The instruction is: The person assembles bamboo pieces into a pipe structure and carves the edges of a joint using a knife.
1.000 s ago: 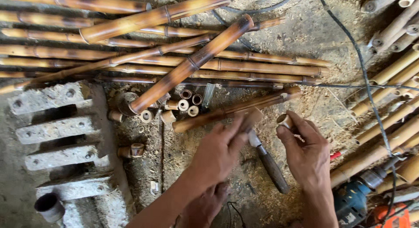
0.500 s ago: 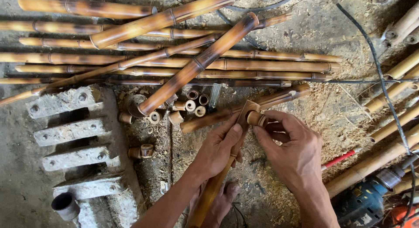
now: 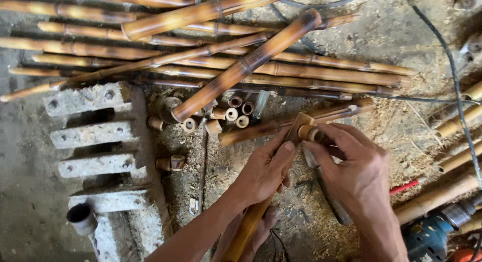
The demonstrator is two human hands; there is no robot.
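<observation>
Gripping the upright bamboo stick (image 3: pixel 261 207) near its top, the left hand (image 3: pixel 263 171) is steadying it — the right hand (image 3: pixel 359 174), having dropped the knife, is now pinching a short bamboo ring (image 3: pixel 309 133) onto the stick's tip.

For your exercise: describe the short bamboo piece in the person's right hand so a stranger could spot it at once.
Start at the grey concrete block on the left, then move right to the two hands. The right hand pinches a short bamboo ring against the stick's tip, unlike the loose offcuts lying on the ground.
</observation>
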